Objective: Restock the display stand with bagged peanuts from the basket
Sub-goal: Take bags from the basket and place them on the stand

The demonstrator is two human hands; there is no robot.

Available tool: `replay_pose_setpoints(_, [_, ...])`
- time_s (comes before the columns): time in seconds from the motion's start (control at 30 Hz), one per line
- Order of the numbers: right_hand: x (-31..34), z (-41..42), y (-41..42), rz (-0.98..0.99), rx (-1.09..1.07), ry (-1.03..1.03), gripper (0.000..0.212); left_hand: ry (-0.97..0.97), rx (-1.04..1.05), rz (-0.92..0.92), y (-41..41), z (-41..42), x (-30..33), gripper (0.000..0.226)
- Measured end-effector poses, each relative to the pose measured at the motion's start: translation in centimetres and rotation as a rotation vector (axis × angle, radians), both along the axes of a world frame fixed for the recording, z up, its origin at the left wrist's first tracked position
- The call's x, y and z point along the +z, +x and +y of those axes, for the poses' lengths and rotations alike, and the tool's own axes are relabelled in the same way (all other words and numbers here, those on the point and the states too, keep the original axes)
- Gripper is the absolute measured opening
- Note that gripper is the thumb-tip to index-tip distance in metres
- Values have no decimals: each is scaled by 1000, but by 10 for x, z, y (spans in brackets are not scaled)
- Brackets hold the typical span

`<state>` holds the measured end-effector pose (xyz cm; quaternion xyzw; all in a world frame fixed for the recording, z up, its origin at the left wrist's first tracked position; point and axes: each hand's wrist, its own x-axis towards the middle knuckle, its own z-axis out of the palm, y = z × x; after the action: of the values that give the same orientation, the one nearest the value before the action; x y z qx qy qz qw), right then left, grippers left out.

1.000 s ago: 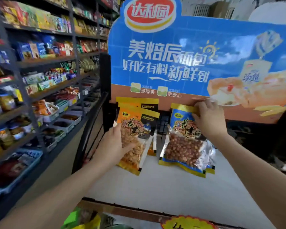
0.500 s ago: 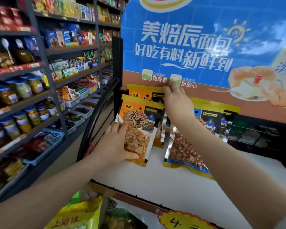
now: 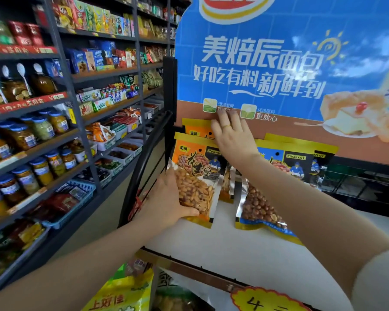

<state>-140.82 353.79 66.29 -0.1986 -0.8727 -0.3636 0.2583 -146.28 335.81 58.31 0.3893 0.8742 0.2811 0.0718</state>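
An orange peanut bag (image 3: pixel 197 176) stands at the left of the display stand's white shelf (image 3: pixel 245 254), leaning back. My left hand (image 3: pixel 170 198) grips its lower left side. Behind it stands another orange bag (image 3: pixel 198 131), and my right hand (image 3: pixel 231 135) lies flat on its top edge, fingers spread against the blue backboard (image 3: pixel 267 63). Blue peanut bags (image 3: pixel 285 162) lean to the right, partly hidden by my right forearm. The basket is not in view.
Store shelves (image 3: pixel 76 122) with jars, snack boxes and trays run along the left, with a narrow aisle between them and the stand's black frame (image 3: pixel 148 167). Yellow-green snack bags (image 3: pixel 124 292) lie on the tier below. A yellow price tag (image 3: pixel 265 301) sits at the shelf's front edge.
My right hand left the blue bag and moved left onto the rear orange bag's top. My left hand has kept hold of the front orange bag. The camera has moved closer and left.
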Motion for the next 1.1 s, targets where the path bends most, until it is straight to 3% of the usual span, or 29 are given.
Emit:
replay_pose_setpoints(0.27, [3,-5,-11,-48,-29,35,28,-67,-32,30,3,5,-1,124])
replay_pose_setpoints(0.43, [22,-5,-14,-10,67,-262,20,-27,-16,18,3,5,0,123])
replay_pose_setpoints(0.53, [32,-1,-13,150,96,-367,29,0,21,52,-2,10,5,121])
replay_pose_setpoints(0.7, [22,1,14,201,138,-324,41,-58,25,167,3,12,10,111])
replay_pose_setpoints(0.83, [3,22,77,258,39,-416,41,36,-196,328,24,10,12,87])
replay_pose_setpoints(0.93, [0,37,112,128,-59,-547,36,-20,-364,348,36,17,12,73])
replay_pose_setpoints(1.1, [0,41,125,24,-83,-544,44,-58,-430,371,43,20,11,60])
